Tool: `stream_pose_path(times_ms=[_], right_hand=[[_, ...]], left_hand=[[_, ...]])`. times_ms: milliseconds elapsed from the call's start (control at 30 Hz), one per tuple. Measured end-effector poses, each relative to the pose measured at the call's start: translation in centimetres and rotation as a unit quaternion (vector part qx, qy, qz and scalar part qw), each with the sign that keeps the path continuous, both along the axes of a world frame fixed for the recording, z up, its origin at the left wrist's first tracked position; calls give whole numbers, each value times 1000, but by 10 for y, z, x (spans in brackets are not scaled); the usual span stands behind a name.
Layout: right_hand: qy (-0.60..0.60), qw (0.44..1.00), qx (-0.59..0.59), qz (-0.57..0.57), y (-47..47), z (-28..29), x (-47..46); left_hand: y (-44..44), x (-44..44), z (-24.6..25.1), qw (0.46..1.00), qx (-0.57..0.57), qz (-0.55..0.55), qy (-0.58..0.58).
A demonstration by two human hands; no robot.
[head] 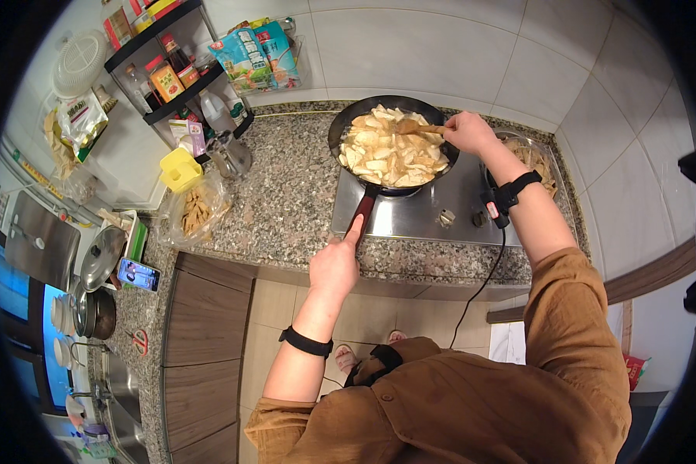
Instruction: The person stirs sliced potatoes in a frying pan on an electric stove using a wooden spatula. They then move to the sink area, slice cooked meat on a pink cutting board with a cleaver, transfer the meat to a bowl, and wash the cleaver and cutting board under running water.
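Observation:
A dark frying pan point(337, 124) rests on the left burner of a steel gas hob point(417, 223). Pale sliced pieces of food point(385, 152) fill it, lying in liquid. My left hand point(335, 264) grips the pan's reddish-brown handle point(364, 210), the index finger stretched along it. Over the far right rim of the pan, my right hand point(469, 132) holds a wooden spatula point(429, 128). The spatula's blade lies among the pieces, and its edge is partly hidden by them.
Right of the pan, a container of brown pieces point(536, 159) stands partly behind my forearm. Leftward on the granite counter are a glass jug point(230, 155), a yellow holder point(180, 168) and a plastic bag of brown strips point(197, 214). A phone point(139, 274) and red-handled scissors point(140, 342) lie further left.

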State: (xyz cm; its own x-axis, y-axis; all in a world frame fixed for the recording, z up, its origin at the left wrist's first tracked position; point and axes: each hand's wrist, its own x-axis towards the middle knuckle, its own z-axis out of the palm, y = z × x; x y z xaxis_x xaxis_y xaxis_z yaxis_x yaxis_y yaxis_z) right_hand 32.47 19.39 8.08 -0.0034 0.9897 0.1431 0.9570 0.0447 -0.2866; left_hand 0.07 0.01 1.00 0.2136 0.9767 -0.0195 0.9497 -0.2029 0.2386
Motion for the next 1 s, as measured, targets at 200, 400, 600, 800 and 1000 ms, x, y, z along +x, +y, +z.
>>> stream_pose_path(times_ms=[200,400,600,800,1000], right_hand=[[0,1000,11,23,-14,40,8],[122,992,-11,-25,-9,49,28],[343,930,-89,-95,17,26,62],[384,906,-126,-128,44,0,58],[378,914,-131,-65,49,-10,36]], left_hand=[[-1,0,3,1000,4,3,-3],[-1,1,5,1000,-3,8,-5],[-2,2,5,1000,-1,11,-12],[-3,4,4,1000,7,8,2],[-3,7,3,1000,4,14,10]])
